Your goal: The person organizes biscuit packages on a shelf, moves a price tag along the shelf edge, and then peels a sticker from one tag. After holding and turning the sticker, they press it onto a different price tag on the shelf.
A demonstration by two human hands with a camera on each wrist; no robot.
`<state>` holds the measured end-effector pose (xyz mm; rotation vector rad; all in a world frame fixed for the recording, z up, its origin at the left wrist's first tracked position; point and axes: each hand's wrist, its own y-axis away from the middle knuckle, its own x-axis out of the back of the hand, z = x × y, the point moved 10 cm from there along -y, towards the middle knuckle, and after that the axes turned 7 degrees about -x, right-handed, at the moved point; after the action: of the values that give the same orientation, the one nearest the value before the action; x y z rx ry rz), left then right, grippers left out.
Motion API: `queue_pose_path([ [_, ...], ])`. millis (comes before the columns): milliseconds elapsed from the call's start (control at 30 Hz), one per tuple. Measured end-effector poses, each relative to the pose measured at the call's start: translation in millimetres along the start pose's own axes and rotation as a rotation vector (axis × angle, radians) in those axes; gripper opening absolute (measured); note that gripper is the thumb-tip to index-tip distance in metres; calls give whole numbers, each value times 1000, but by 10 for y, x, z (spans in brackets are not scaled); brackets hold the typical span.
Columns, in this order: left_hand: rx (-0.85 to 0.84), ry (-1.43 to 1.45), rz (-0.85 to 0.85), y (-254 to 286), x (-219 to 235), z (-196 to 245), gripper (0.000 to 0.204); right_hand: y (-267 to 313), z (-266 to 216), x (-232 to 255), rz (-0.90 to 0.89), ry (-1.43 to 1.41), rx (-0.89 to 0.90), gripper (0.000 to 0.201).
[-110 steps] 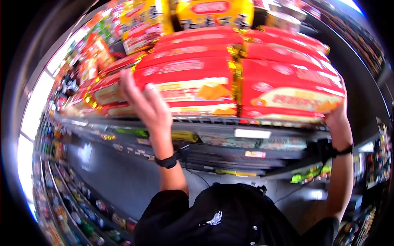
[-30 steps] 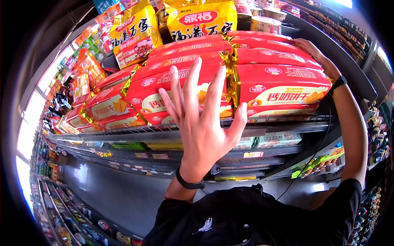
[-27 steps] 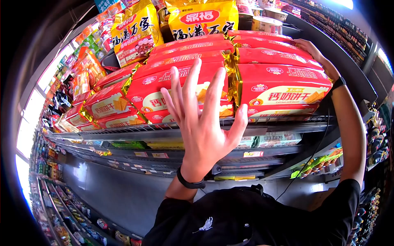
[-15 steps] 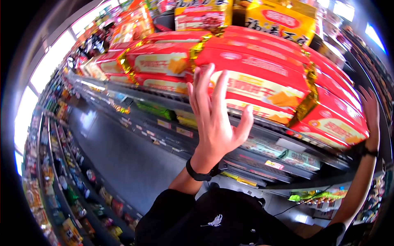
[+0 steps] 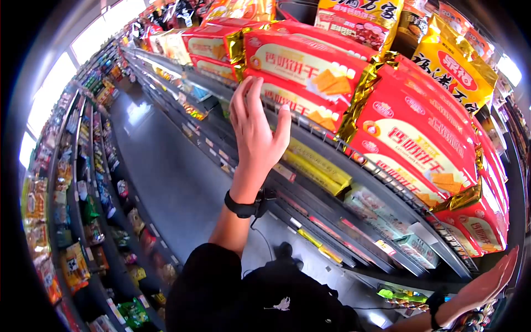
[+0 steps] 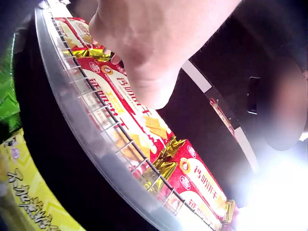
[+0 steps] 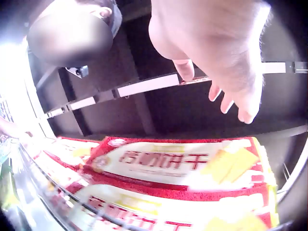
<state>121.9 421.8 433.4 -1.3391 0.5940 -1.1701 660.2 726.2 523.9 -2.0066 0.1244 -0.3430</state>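
Note:
Red packs of calcium milk biscuits with gold foil ends are stacked in rows on a wire-fronted shelf in the head view, among them a front pack (image 5: 304, 65) and another (image 5: 420, 145) to its right. My left hand (image 5: 257, 130) reaches up with bent, loose fingers, its fingertips right at the lower front of the left pack. In the left wrist view the left hand (image 6: 144, 43) overlaps the packs. At the far right my right hand (image 5: 487, 282) is held with straight fingers, apart from the packs. The right wrist view has the right hand (image 7: 216, 53) above a biscuit pack (image 7: 178, 163).
Yellow bags (image 5: 456, 69) stand behind the packs. A wire rail (image 5: 310, 124) runs along the shelf front. Lower shelves hold yellow packages (image 5: 315, 166) and pale boxes (image 5: 376, 213). Across the grey aisle floor (image 5: 166, 166), another stocked shelf (image 5: 105, 221) stands at the left.
The head view has turned left along the shelf. The left hand has moved from in front of the packs to their lower left edge; the right hand has left the stack's right side and come down.

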Motion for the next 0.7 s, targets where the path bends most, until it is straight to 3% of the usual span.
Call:
queue_pose_path([
  [133, -51, -13, -62, 16, 231, -21, 56, 482, -492, -388, 76, -318, 50, 51],
  [167, -96, -26, -70, -109, 313, -27, 53, 634, -619, -560, 5, -355, 127, 40],
  [200, -140, -34, -84, -246, 382, -35, 50, 812, -573, -754, -8, -330, -11, 30],
  [233, -202, -18, -87, -459, 449, -10, 43, 955, -679, -1071, -102, -453, -130, 23],
  [333, -346, -48, -156, -1050, 545, 146, 42, 1067, -1512, -1926, -510, -456, -55, 22],
  [433, -608, 11, -399, -1341, 508, 642, 45, 1228, -2023, -2494, -650, -492, -48, 22],
  [467, -654, 27, -456, -1449, 354, 574, 58, 1274, -2185, -2704, -711, -500, -49, 21],
  [500, -570, 97, -739, -1694, -30, 360, 85, 1365, -2277, -2935, -780, -498, -131, 20],
  [533, -482, 163, -1023, -1763, -345, 169, 113, 1404, -2461, -3102, -748, -457, -82, 19],
  [567, -518, 99, -980, -1740, -388, 101, 105, 1460, -2592, -3278, -725, -408, -31, 20],
  [633, -542, 137, -1081, -1785, -423, 110, 108, 1527, -2836, -3597, -647, -298, 77, 23],
  [700, -567, 440, -1391, -1883, -1022, -178, 107, 1589, -2995, -3881, -592, -184, 117, 28],
])
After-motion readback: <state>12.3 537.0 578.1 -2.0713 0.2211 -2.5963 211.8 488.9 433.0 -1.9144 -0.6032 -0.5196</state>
